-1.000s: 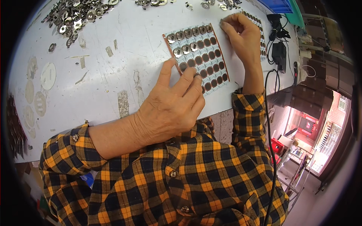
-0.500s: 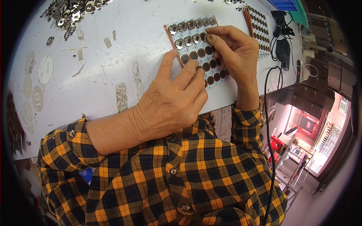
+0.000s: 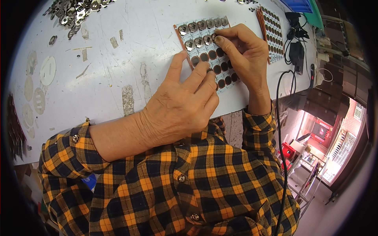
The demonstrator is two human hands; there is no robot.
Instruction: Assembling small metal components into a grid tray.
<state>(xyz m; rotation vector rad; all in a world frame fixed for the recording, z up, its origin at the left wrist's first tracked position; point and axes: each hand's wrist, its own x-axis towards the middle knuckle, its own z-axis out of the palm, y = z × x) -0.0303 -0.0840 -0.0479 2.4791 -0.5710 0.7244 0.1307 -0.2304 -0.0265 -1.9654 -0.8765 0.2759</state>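
Panel (image 3: 212, 54), dark-spotted, one: beneath the left hand (image 3: 179, 101), fingers spread, touching it. Metal disc (image 3: 214, 37), one: pinched by the right hand's (image 3: 252, 57) fingers (best kept level).

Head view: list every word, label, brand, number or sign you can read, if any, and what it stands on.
None can be read.
Light-blue rectangular panel with dark round spots and reddish-brown side edges, at the bare left hand: any print too small to read.
Pile of round silver metal pieces: no legible markings.
Black rectangular block: any label too small to read.
Red background panel: marks too small and blurred.
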